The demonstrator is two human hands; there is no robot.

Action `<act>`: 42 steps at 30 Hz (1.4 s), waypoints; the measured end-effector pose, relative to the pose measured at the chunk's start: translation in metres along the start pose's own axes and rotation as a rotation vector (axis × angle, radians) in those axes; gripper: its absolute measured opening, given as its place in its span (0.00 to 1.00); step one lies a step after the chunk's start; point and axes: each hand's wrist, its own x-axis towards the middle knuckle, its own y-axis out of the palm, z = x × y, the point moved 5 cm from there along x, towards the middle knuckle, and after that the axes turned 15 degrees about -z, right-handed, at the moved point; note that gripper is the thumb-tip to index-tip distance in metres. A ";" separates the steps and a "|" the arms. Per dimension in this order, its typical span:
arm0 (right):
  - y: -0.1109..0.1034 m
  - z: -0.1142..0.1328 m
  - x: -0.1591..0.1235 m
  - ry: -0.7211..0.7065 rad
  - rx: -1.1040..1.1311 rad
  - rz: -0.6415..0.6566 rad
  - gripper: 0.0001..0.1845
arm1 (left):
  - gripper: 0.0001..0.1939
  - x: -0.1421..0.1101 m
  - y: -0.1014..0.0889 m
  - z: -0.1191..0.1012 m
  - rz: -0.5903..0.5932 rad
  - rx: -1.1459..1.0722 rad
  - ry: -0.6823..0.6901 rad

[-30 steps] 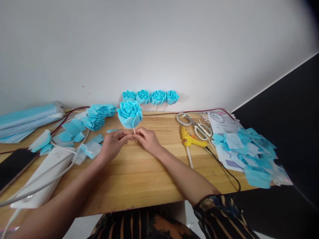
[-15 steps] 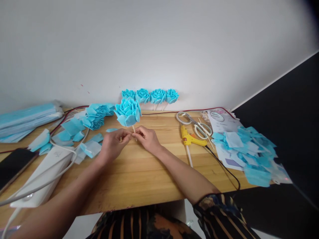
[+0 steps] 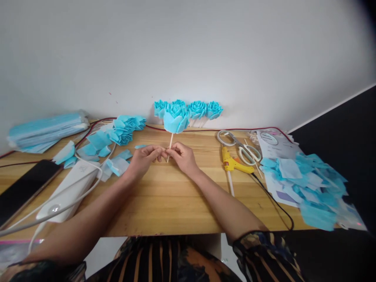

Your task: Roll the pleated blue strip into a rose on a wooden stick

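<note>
A light-blue handmade flower [image 3: 175, 120] with layered petals stands upright above the table on a thin pale stick [image 3: 171, 141]. My right hand [image 3: 183, 157] pinches this stick between thumb and fingertips below the bloom. From the other side, my left hand [image 3: 146, 159] has its fingers pinched together at the same stick, close against the right fingertips. The stick's lower tip shows just below the fingers. Behind the held bloom, several finished blue flowers [image 3: 197, 110] lean in a row against the wall.
On the right lie scissors [image 3: 246, 154], a roll of tape [image 3: 225, 138], a yellow glue gun [image 3: 235, 163] and a heap of blue pieces [image 3: 314, 180]. At left are a white power strip [image 3: 70, 192], a phone [image 3: 28, 190], more blue flowers [image 3: 123, 131] and stacked blue sheets [image 3: 48, 131].
The flower has gone from tilted to nearly upright, its bloom now showing more from the side. Both hands still pinch the stick, now lower below the bloom. The camera view has shifted slightly.
</note>
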 end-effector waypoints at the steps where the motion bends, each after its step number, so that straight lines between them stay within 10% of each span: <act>1: 0.000 0.000 0.000 0.006 -0.005 -0.001 0.14 | 0.19 0.000 0.000 -0.001 -0.002 -0.017 -0.002; 24: 0.004 0.001 -0.004 -0.132 -0.065 0.053 0.16 | 0.24 0.005 0.001 0.010 0.021 -0.156 -0.127; 42: 0.002 0.012 -0.007 -0.274 -0.165 0.076 0.15 | 0.14 0.000 -0.007 -0.005 -0.159 -0.043 0.252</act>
